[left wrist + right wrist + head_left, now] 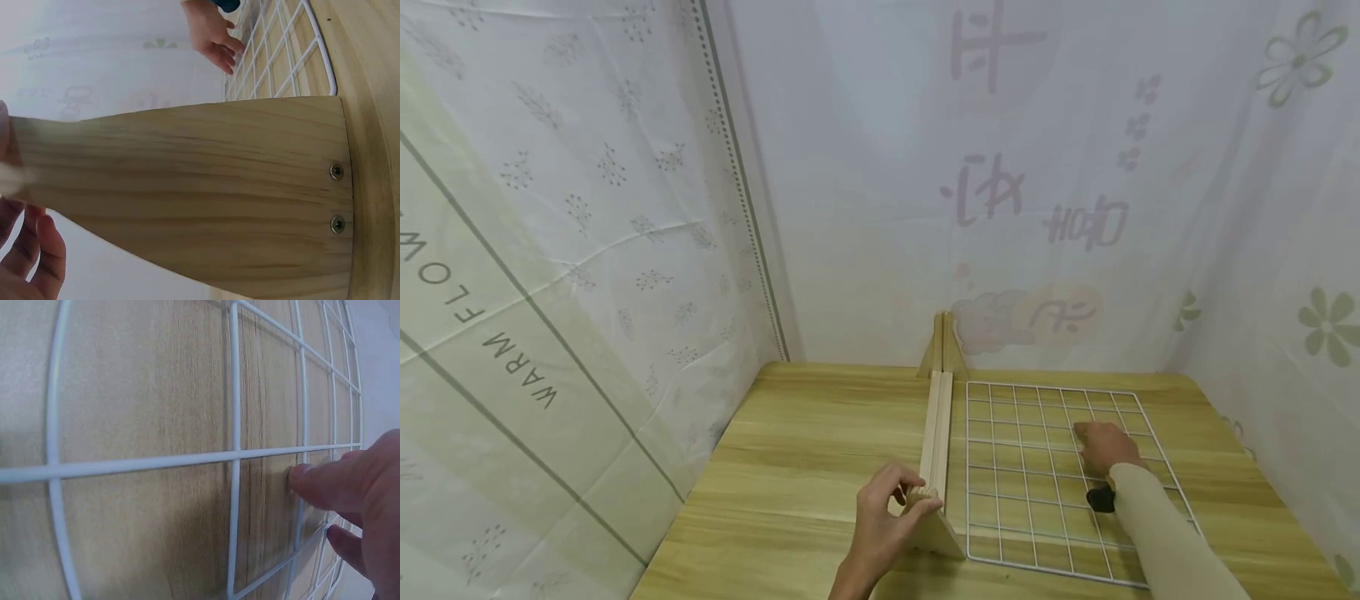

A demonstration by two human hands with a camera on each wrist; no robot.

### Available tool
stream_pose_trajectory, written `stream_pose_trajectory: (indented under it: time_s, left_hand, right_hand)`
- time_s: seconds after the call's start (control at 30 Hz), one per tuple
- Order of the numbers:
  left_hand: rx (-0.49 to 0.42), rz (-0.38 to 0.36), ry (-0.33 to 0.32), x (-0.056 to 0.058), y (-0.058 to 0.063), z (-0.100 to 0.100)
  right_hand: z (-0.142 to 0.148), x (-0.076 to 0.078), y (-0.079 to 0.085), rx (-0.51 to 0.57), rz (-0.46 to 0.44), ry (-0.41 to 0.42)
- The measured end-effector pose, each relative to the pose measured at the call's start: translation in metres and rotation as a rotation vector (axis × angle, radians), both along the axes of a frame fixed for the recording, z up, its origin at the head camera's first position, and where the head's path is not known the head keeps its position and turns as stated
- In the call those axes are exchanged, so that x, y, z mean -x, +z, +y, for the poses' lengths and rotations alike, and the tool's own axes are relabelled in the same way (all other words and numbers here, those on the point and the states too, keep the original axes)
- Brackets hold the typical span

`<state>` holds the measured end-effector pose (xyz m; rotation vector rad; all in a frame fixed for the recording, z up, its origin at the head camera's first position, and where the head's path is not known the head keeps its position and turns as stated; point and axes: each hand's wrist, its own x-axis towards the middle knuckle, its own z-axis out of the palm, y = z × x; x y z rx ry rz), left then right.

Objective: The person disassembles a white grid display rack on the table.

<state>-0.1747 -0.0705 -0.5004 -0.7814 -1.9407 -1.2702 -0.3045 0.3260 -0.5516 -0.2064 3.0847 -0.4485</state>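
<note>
A wooden stand lies lengthwise on the table, with a grooved bar running between two upright end boards. My left hand pinches the narrow top of the near end board between thumb and fingers. Close up in the left wrist view, that board tapers toward the hand and carries two screws at its wide foot. To the right of the stand, a white wire grid panel lies flat. Over its right part is my right hand, its fingertips at the wires in the right wrist view.
The far end board stands near the table's back edge, close to the printed curtain. More curtain hangs at the left and right sides. Bare wooden tabletop stretches left of the stand. A dark band is on the right wrist.
</note>
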Motion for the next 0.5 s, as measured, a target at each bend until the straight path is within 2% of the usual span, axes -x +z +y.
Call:
stream_pose_trajectory:
  time_s: [0.1,0.27,0.5]
  left_hand:
    - [-0.030,-0.050,-0.037,-0.002,-0.002,-0.004]
    - [-0.055,-0.137,-0.052,-0.002,-0.004,-0.012]
    - [-0.061,-0.309,-0.009,0.002,-0.007,-0.027]
  right_hand:
    - [-0.001,-0.003,0.003,0.018,0.011,-0.002]
    - [-0.003,-0.003,0.006,0.040,0.059,-0.005]
    - [-0.010,-0.001,0.002,0.009,0.102,0.021]
